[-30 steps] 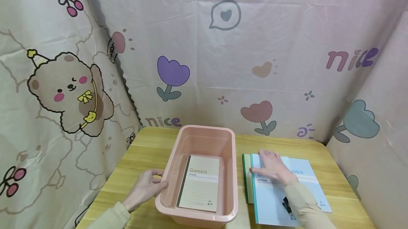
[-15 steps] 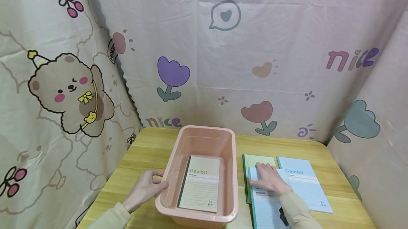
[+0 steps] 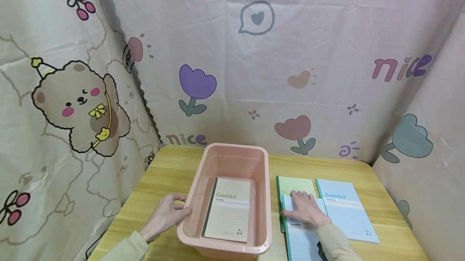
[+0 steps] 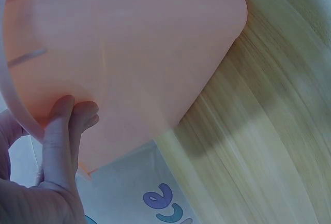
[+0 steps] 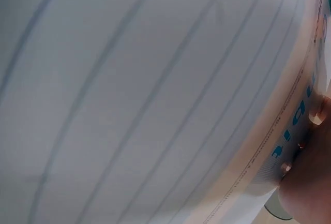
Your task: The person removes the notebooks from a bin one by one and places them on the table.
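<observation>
In the head view my left hand [image 3: 167, 216] grips the near-left rim of a pink plastic bin [image 3: 261, 196]. The left wrist view shows fingers [image 4: 58, 136] against the bin's outer wall, with the thumb across the rim. A cream "Gambit" notebook [image 3: 229, 208] lies flat inside. My right hand [image 3: 306, 209] presses on the upper part of a blue notebook [image 3: 301, 241], fingers spread on its cover. This notebook overlaps a green notebook [image 3: 296, 184] and a corner of a second blue notebook [image 3: 348, 212]. In the right wrist view the lined cover [image 5: 155, 89] fills most of the picture.
The things stand on a wood-grain table [image 3: 174, 164]. A printed cloth [image 3: 232, 71] hangs behind it and along both sides. The bin stands left of the notebooks, with a narrow strip of table between.
My right hand has drawn the blue notebook toward me and slightly left, uncovering more of the green notebook and the second blue one. The left hand and bin have stayed put.
</observation>
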`<act>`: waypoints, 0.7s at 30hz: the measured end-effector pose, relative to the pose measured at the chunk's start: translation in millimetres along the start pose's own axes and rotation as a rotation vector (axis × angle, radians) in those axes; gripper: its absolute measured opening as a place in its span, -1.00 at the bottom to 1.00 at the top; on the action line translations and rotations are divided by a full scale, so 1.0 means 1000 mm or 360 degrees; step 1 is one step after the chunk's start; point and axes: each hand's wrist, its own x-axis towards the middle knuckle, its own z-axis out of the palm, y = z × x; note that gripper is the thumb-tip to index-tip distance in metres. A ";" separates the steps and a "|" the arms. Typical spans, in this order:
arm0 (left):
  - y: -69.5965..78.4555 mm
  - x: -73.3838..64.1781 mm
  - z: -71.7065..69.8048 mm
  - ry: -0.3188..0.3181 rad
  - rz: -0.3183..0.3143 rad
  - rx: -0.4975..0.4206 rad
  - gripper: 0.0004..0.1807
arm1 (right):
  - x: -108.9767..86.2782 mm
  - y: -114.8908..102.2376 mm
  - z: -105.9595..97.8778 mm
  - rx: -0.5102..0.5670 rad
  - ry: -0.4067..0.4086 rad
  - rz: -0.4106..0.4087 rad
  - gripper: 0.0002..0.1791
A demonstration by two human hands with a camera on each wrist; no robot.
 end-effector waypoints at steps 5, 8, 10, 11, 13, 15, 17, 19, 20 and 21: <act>0.000 0.000 0.000 0.0008 -0.0009 0.0004 -0.47 | -0.002 0.001 0.004 -0.0024 0.0040 -0.0016 -0.09; 0.001 0.000 0.000 0.0019 -0.0012 0.0007 -0.47 | -0.004 0.000 0.006 -0.0046 0.0046 -0.0026 -0.08; 0.001 0.000 0.000 0.0022 -0.0010 0.0006 -0.46 | -0.005 0.000 0.008 -0.0056 0.0046 -0.0025 -0.07; 0.001 0.000 0.000 0.0022 -0.0008 0.0004 -0.46 | -0.005 0.000 0.009 -0.0064 0.0051 -0.0023 -0.07; 0.001 0.000 0.000 0.0019 0.0000 0.0001 -0.46 | -0.006 0.000 0.011 -0.0079 0.0069 -0.0022 -0.09; 0.001 0.000 0.000 0.0016 0.0007 0.0001 -0.46 | -0.007 0.000 0.013 -0.0089 0.0090 -0.0024 -0.13; 0.001 0.000 0.000 0.0017 0.0014 0.0003 -0.47 | -0.007 0.001 0.015 -0.0088 0.0119 -0.0031 -0.17; 0.000 0.000 0.000 0.0022 0.0017 0.0007 -0.47 | -0.007 0.001 0.017 -0.0077 0.0144 -0.0036 -0.21; 0.000 -0.001 0.000 0.0027 0.0016 0.0009 -0.46 | -0.007 0.001 0.018 -0.0069 0.0154 -0.0035 -0.23; 0.000 -0.001 0.001 0.0031 0.0016 0.0010 -0.46 | -0.007 0.001 0.018 -0.0059 0.0167 -0.0036 -0.24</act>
